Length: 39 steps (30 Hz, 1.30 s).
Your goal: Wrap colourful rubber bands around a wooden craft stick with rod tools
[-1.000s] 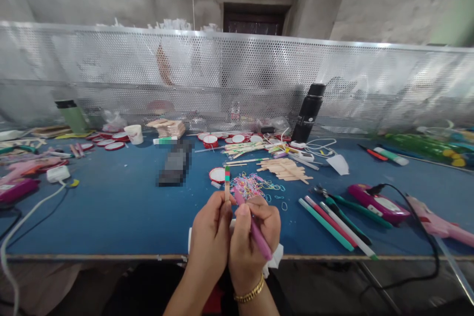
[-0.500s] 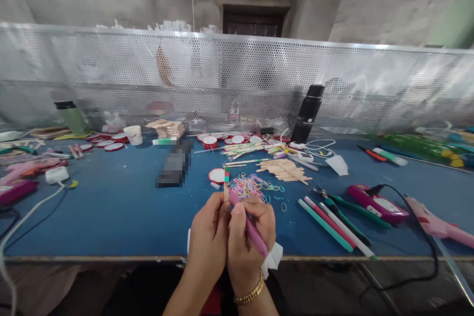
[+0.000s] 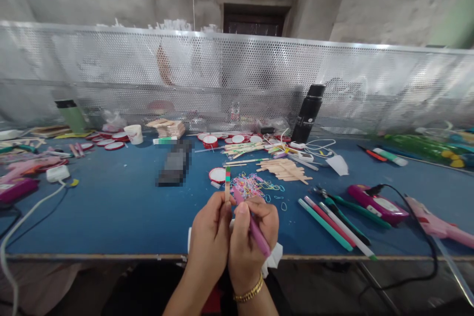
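Note:
My left hand (image 3: 211, 229) pinches a wooden craft stick (image 3: 227, 188), held upright with bands of green, red and teal near its top. Beside it, my right hand (image 3: 252, 237) is closed around a pink-purple marker (image 3: 258, 236), whose upper end points at the stick. Both hands are close together above the table's front edge. Just beyond them lies a pile of small colourful rubber bands (image 3: 252, 185). A small drum with a white face and red rim (image 3: 217, 175) sits behind the stick.
Plain wooden sticks (image 3: 285, 170) lie behind the bands. To the right are several markers (image 3: 326, 224), green-handled pliers (image 3: 348, 217), a purple device (image 3: 377, 203) and a pink glue gun (image 3: 437, 219). A black bottle (image 3: 308, 114) stands at the back; a blurred dark object (image 3: 175, 164) lies left.
The marker's tip has moved slightly right, away from the stick, and my right hand has shifted a little right with it. The stick stays in my left hand.

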Each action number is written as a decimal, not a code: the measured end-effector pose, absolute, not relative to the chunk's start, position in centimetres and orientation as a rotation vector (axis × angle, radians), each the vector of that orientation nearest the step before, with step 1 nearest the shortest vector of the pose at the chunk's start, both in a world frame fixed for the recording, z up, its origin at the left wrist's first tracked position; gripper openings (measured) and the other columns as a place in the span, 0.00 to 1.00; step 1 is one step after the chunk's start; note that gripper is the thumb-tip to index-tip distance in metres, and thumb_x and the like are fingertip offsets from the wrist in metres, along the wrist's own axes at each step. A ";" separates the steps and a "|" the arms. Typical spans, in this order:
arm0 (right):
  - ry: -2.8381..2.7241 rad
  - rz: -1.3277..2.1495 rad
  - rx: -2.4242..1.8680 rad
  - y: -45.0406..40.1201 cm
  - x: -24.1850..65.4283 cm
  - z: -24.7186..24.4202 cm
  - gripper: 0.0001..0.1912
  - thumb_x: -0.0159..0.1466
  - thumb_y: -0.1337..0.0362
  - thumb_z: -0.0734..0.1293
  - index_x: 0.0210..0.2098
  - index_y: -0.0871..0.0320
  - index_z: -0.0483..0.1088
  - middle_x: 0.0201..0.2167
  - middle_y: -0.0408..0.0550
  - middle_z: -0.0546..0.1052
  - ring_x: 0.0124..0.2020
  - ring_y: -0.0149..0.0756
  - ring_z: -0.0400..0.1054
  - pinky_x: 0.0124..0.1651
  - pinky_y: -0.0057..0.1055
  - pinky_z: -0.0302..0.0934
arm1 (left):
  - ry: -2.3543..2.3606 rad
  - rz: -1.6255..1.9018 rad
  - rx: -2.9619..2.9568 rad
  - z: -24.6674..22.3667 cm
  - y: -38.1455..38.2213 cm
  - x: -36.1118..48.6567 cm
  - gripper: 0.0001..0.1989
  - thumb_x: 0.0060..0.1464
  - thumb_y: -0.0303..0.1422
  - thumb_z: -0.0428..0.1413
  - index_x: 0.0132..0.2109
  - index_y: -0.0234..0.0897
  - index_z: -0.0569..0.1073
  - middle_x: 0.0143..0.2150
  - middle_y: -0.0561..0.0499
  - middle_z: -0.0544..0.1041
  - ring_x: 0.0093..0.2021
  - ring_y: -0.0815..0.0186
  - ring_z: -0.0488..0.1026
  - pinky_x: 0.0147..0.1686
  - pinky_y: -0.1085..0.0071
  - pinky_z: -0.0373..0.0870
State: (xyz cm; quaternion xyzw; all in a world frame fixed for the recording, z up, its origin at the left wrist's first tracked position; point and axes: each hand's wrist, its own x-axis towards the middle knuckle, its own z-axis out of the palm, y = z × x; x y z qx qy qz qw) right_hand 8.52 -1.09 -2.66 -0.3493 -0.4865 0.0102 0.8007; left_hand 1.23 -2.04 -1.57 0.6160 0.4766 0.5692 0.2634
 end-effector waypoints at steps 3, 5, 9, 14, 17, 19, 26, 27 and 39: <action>-1.059 0.039 -0.707 -1.1 8.5 -2.9 0.07 0.71 0.71 0.65 0.37 0.54 0.66 0.32 0.41 0.71 0.33 0.31 0.70 0.37 0.31 0.69 | 1.247 1.544 1.655 -1.6 -2.1 1.3 0.14 0.71 0.41 0.50 0.39 0.39 0.74 0.33 0.53 0.75 0.32 0.66 0.70 0.33 0.72 0.66; -1.078 0.068 -0.677 -1.1 8.5 -3.0 0.06 0.71 0.71 0.65 0.37 0.54 0.67 0.31 0.40 0.71 0.33 0.31 0.70 0.37 0.31 0.69 | 1.228 1.545 1.634 -1.5 -2.2 1.3 0.14 0.71 0.40 0.50 0.40 0.39 0.73 0.33 0.53 0.76 0.32 0.66 0.70 0.33 0.72 0.66; -1.091 0.116 -0.666 -1.0 8.5 -3.0 0.07 0.71 0.70 0.65 0.37 0.54 0.66 0.31 0.40 0.71 0.32 0.31 0.70 0.36 0.31 0.68 | 1.217 1.557 1.615 -1.4 -2.3 1.4 0.14 0.70 0.40 0.51 0.38 0.39 0.73 0.32 0.54 0.75 0.31 0.66 0.70 0.33 0.73 0.66; -1.094 0.200 -0.635 -1.0 8.5 -3.1 0.05 0.72 0.68 0.64 0.39 0.54 0.67 0.32 0.42 0.72 0.34 0.33 0.70 0.38 0.34 0.68 | 1.232 1.552 1.637 -1.3 -2.3 1.5 0.14 0.70 0.41 0.51 0.38 0.39 0.73 0.31 0.54 0.75 0.31 0.66 0.69 0.32 0.73 0.65; -1.096 0.200 -0.633 -1.0 8.5 -3.1 0.05 0.72 0.69 0.65 0.39 0.54 0.67 0.33 0.42 0.72 0.34 0.33 0.70 0.38 0.34 0.68 | 1.247 1.553 1.639 -1.2 -2.3 1.4 0.14 0.70 0.40 0.51 0.38 0.39 0.73 0.31 0.54 0.75 0.31 0.67 0.69 0.32 0.74 0.65; -1.099 0.189 -0.639 -1.1 8.5 -3.0 0.05 0.72 0.69 0.65 0.39 0.54 0.67 0.32 0.42 0.72 0.34 0.33 0.70 0.38 0.34 0.68 | 1.254 1.554 1.647 -1.2 -2.3 1.4 0.14 0.70 0.40 0.51 0.38 0.39 0.73 0.31 0.54 0.75 0.31 0.67 0.69 0.32 0.74 0.65; -1.106 0.193 -0.660 -1.1 8.6 -2.9 0.05 0.72 0.69 0.65 0.39 0.54 0.68 0.33 0.43 0.73 0.34 0.34 0.71 0.38 0.36 0.70 | 1.286 1.535 1.675 -1.5 -2.2 1.3 0.14 0.71 0.40 0.50 0.40 0.39 0.74 0.32 0.54 0.77 0.31 0.66 0.71 0.33 0.73 0.66; -1.103 0.196 -0.654 -1.1 8.6 -2.9 0.05 0.72 0.69 0.65 0.39 0.54 0.68 0.33 0.43 0.73 0.34 0.34 0.71 0.38 0.36 0.70 | 1.285 1.531 1.676 -1.5 -2.2 1.3 0.13 0.71 0.39 0.51 0.40 0.39 0.75 0.33 0.54 0.78 0.32 0.66 0.71 0.34 0.73 0.66; -1.095 0.204 -0.633 -1.0 8.6 -2.8 0.06 0.72 0.70 0.65 0.39 0.54 0.68 0.33 0.42 0.72 0.34 0.33 0.70 0.38 0.34 0.68 | 1.286 1.542 1.663 -1.5 -2.3 1.3 0.14 0.69 0.41 0.52 0.37 0.39 0.73 0.31 0.54 0.77 0.31 0.66 0.70 0.33 0.73 0.65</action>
